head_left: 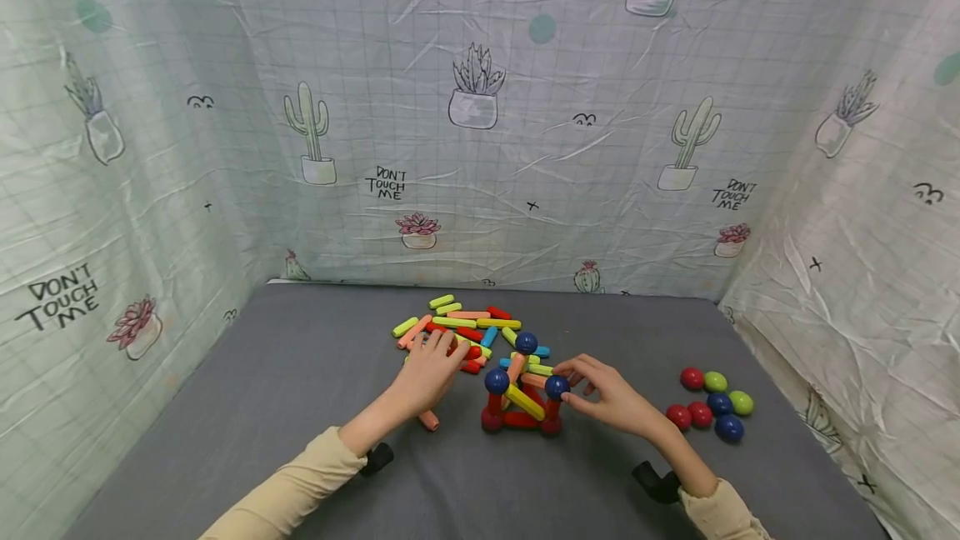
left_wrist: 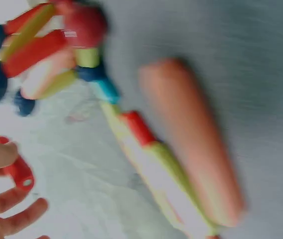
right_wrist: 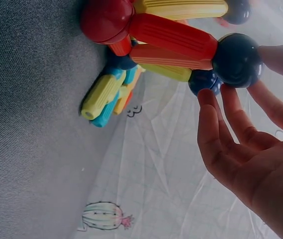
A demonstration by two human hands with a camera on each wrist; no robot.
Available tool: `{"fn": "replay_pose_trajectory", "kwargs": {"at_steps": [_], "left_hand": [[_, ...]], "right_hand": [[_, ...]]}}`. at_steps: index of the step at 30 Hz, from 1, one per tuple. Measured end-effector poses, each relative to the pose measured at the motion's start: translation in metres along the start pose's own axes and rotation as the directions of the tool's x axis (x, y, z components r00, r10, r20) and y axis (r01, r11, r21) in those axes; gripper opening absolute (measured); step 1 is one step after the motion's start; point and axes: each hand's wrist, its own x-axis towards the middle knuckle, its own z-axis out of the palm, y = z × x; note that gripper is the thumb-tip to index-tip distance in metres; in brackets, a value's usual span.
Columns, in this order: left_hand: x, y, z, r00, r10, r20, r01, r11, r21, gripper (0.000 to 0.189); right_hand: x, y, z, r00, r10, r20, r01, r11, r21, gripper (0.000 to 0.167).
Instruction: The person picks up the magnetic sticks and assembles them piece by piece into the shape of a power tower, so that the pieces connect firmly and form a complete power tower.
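A magnetic frame of rods and balls stands mid-table, with dark red balls (head_left: pixel 491 419) at its base and blue balls (head_left: pixel 497 381) on top. A yellow rod (head_left: pixel 525 401) slants across its front between red rods. My right hand (head_left: pixel 611 397) pinches the near right blue ball (right_wrist: pixel 238 60) between thumb and fingers; that ball sits on the end of a red rod (right_wrist: pixel 173 37). Over the loose rods, left of the frame, my left hand (head_left: pixel 430 373) holds a short red rod (left_wrist: pixel 19 172) between thumb and fingers. An orange rod (head_left: pixel 428 420) lies below its wrist.
Loose yellow-green, orange, red and blue rods (head_left: pixel 454 322) spread behind the left hand and frame. Right of the right hand, several red, green and blue balls (head_left: pixel 718 404) lie on the grey table (head_left: pixel 300 390). A cactus-print cloth (head_left: pixel 525 165) hangs around the back and sides.
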Motion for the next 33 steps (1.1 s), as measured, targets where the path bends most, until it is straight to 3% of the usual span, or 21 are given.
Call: {"fn": "replay_pose_trajectory", "kwargs": {"at_steps": [4,9,15,23,28,33], "left_hand": [[0.02,0.017,-0.018,0.993,0.002,-0.122,-0.016,0.993,-0.115,0.029],[0.034,0.04,-0.029,0.979,0.112,-0.169,-0.151,0.958,-0.243,0.029],[0.033,0.051,-0.019,0.972,0.2,-0.126,-0.222,0.956,-0.192,0.03],[0.032,0.054,-0.009,0.969,0.22,-0.112,-0.234,0.963,-0.132,0.029],[0.033,0.059,-0.007,0.97,0.238,-0.046,-0.241,0.969,-0.056,0.026],[0.034,0.062,-0.005,0.975,0.223,0.003,-0.222,0.974,-0.038,0.024]], "right_hand": [[0.0,0.0,0.0,1.0,0.018,0.014,-0.018,1.0,0.013,0.027],[0.0,0.002,0.001,1.0,0.017,0.017,-0.017,1.0,0.019,0.027],[0.0,0.003,0.002,1.0,0.021,0.014,-0.021,1.0,0.018,0.027],[-0.001,0.005,0.0,0.998,0.042,0.039,-0.042,0.999,0.023,0.028],[-0.001,0.005,-0.001,0.998,0.048,0.046,-0.05,0.998,0.032,0.028],[-0.001,0.005,-0.001,0.995,0.073,0.064,-0.076,0.996,0.053,0.029]]}}
